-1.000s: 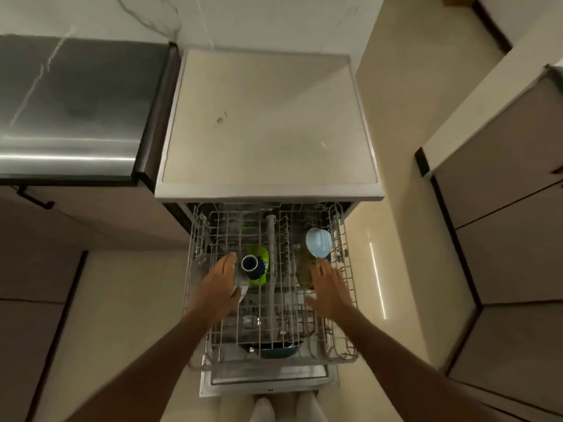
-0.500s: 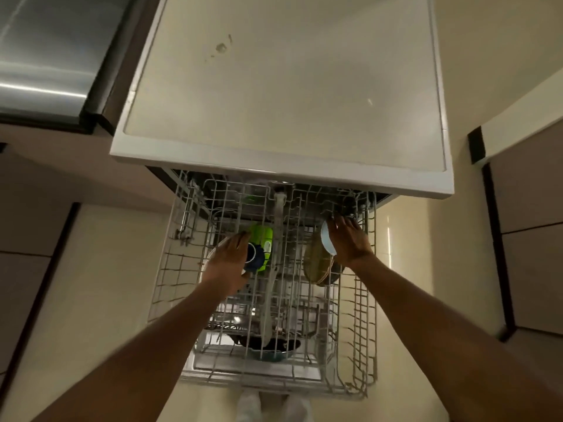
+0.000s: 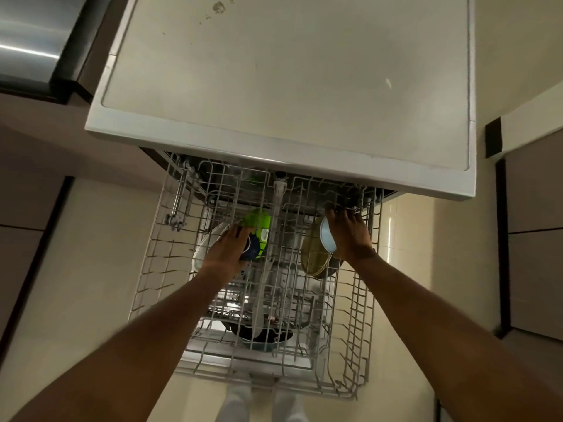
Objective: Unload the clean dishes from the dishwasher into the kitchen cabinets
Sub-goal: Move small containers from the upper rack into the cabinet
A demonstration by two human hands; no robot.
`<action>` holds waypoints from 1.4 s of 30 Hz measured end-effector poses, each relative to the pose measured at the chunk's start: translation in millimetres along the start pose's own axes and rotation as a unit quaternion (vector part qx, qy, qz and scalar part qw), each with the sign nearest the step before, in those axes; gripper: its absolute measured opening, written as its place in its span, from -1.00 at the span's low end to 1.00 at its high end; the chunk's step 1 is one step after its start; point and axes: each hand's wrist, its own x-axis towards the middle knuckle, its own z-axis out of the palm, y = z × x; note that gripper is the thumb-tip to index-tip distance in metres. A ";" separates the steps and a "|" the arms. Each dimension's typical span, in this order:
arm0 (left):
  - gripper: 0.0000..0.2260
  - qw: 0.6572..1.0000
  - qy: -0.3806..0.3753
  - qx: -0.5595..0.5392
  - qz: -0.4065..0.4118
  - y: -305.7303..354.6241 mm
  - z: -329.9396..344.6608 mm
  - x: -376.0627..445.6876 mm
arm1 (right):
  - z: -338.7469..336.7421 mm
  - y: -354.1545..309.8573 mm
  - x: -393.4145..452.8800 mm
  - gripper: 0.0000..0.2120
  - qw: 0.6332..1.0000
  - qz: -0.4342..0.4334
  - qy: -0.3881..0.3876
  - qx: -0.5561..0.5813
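Wire makes up the rack [image 3: 158,269], which is pulled out under the white top [image 3: 289,86] and is taken here as the landmark. At its middle, a blue cup [image 3: 253,248] beside a green cup [image 3: 259,226] is gripped by the left hand [image 3: 224,249], fingers curled round it. Toward the rack's right side, a pale blue bowl [image 3: 327,240] is held by the right hand [image 3: 347,236], with a gold plate [image 3: 313,257] just beside it. A white plate [image 3: 202,248] stands left of the cups, and a dark pan [image 3: 262,335] is seen below the rack. Nothing is judged unloaded yet; nearly everything remains.

no readable text, label illegible
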 end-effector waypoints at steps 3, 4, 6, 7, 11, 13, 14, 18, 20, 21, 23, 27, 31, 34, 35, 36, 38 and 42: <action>-0.20 0.999 0.010 -0.036 -0.004 -0.3 -2.3 -2.5 | -0.8 -1.3 -5.7 0.02 0.999 0.003 0.016 0.034; -0.20 0.999 0.018 -0.047 -0.004 -0.4 -3.0 -5.2 | -1.0 -2.7 -8.0 0.03 0.999 0.004 0.019 0.043; -0.24 0.996 0.055 -0.070 0.002 -0.9 -4.3 -12.4 | -0.7 -5.8 -13.4 0.07 0.997 0.011 0.026 0.071; -0.27 0.992 0.088 -0.088 0.011 -1.0 -4.8 -17.1 | -0.9 -8.5 -17.1 0.08 0.995 0.017 0.027 0.096; -0.31 0.965 0.186 -0.183 0.035 0.3 -12.0 -40.0 | -5.9 -27.4 -43.8 0.10 0.967 0.082 0.030 0.239; -0.34 0.961 0.188 -0.195 0.047 3.8 -18.6 -55.0 | -9.6 -42.1 -65.3 0.12 0.949 0.115 0.049 0.291; -0.36 0.960 0.186 -0.205 0.050 5.4 -23.0 -63.7 | -12.2 -50.4 -76.5 0.11 0.942 0.123 0.061 0.306; -0.33 0.945 0.187 -0.265 0.029 8.7 -39.8 -96.9 | -26.6 -77.5 -115.4 0.03 0.894 0.145 0.093 0.414; -0.30 0.937 0.196 -0.286 0.028 8.9 -53.1 -118.6 | -39.1 -88.7 -135.3 0.02 0.880 0.150 0.098 0.439; -0.30 0.933 0.206 -0.293 0.033 7.7 -61.5 -130.1 | -46.7 -94.2 -146.2 0.02 0.878 0.149 0.105 0.443; -0.33 0.924 0.226 -0.306 0.043 3.3 -78.2 -151.6 | -63.4 -105.6 -168.0 0.01 0.870 0.142 0.130 0.453; -0.32 0.911 0.248 -0.328 0.044 -8.0 -116.9 -194.6 | -103.0 -129.1 -206.8 0.02 0.853 0.131 0.187 0.470; -0.37 0.897 0.279 -0.341 0.038 -21.5 -165.4 -243.2 | -151.7 -157.1 -243.8 0.02 0.829 0.121 0.237 0.492; -0.39 0.887 0.315 -0.334 0.043 -33.0 -204.0 -285.4 | -187.9 -179.7 -268.7 -0.03 0.816 0.106 0.266 0.502; -0.40 0.883 0.328 -0.332 0.047 -36.4 -214.3 -296.3 | -197.5 -186.2 -274.1 -0.05 0.814 0.098 0.270 0.505; -0.41 0.876 0.347 -0.332 0.051 -40.1 -226.2 -311.3 | -209.6 -194.5 -281.8 -0.06 0.811 0.085 0.278 0.508; -0.43 0.860 0.385 -0.332 0.050 -47.2 -245.5 -343.5 | -230.7 -210.6 -297.1 -0.09 0.805 0.059 0.295 0.511; -0.45 0.837 0.447 -0.314 0.041 -71.3 -276.5 -409.7 | -266.9 -250.2 -324.7 -0.11 0.800 0.018 0.317 0.509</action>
